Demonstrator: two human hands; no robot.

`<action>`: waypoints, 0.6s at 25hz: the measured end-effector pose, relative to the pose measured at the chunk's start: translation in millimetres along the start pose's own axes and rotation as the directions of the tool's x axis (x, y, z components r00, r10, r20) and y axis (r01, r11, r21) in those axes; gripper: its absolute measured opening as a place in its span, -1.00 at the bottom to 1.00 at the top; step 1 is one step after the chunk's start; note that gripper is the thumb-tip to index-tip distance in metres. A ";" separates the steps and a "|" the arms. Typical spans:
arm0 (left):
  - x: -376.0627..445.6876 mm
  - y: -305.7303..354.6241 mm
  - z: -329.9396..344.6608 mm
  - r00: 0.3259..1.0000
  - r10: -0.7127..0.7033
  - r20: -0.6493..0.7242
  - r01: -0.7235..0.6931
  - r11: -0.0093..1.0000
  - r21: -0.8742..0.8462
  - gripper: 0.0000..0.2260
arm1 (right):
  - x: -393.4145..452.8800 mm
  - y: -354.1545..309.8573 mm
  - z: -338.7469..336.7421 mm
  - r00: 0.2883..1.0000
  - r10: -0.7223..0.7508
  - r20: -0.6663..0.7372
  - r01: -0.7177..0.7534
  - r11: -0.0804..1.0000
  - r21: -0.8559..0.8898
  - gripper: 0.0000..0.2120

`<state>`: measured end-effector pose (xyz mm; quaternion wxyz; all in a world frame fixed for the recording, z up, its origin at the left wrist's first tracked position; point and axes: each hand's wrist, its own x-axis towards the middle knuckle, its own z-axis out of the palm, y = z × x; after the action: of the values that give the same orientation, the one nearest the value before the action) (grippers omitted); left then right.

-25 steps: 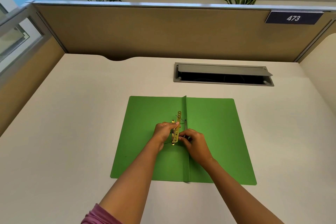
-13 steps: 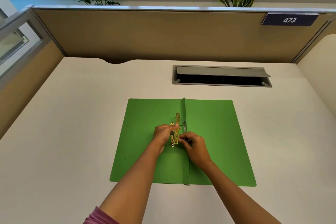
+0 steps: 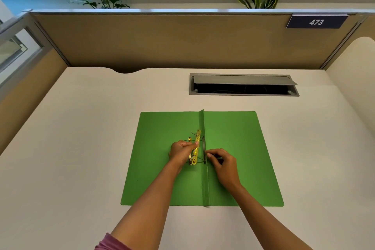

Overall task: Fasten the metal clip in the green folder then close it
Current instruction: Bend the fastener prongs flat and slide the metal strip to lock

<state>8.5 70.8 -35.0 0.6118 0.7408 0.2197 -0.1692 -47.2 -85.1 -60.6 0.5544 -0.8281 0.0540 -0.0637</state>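
Note:
The green folder (image 3: 239,148) lies open and flat on the desk, its spine fold running up the middle. A gold metal clip (image 3: 197,144) stands along the left of the fold, with thin dark prongs sticking out near it. My left hand (image 3: 180,151) is closed around the clip's lower half. My right hand (image 3: 221,163) rests just right of the fold, its fingertips pinched at a thin grey strip (image 3: 204,151) on the spine. What the right fingertips hold is too small to tell.
A grey cable hatch (image 3: 243,84) is set in the white desk (image 3: 81,138) behind the folder, lid tilted up. Tan partition walls (image 3: 172,40) close the desk at the back and both sides. Plants stand behind the partition.
My right hand has drawn slightly to the right, away from the gold clip. The left hand keeps its hold on the clip. The view has tilted down a little.

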 end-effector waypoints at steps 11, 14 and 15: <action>-11.3 -2.3 -0.9 0.987 0.161 0.000 -0.160 0.980 0.118 -0.82 | 5.6 4.7 -7.2 0.983 0.179 -0.043 -0.172 0.976 0.136 -0.91; -12.6 -11.4 -4.1 0.946 0.313 0.088 -0.323 0.869 0.374 -0.69 | 6.7 4.5 -8.2 0.982 0.191 -0.016 -0.188 0.976 0.114 -0.90; -12.7 -14.3 -5.8 0.930 0.336 0.149 -0.367 0.829 0.423 -0.66 | 7.7 4.4 -8.8 0.981 0.193 -0.003 -0.192 0.976 0.100 -0.90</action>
<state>-10.0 77.2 -39.2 0.4546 0.8819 0.0143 -0.1243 -41.1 -96.0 -60.9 0.5979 -0.7900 0.1344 -0.0178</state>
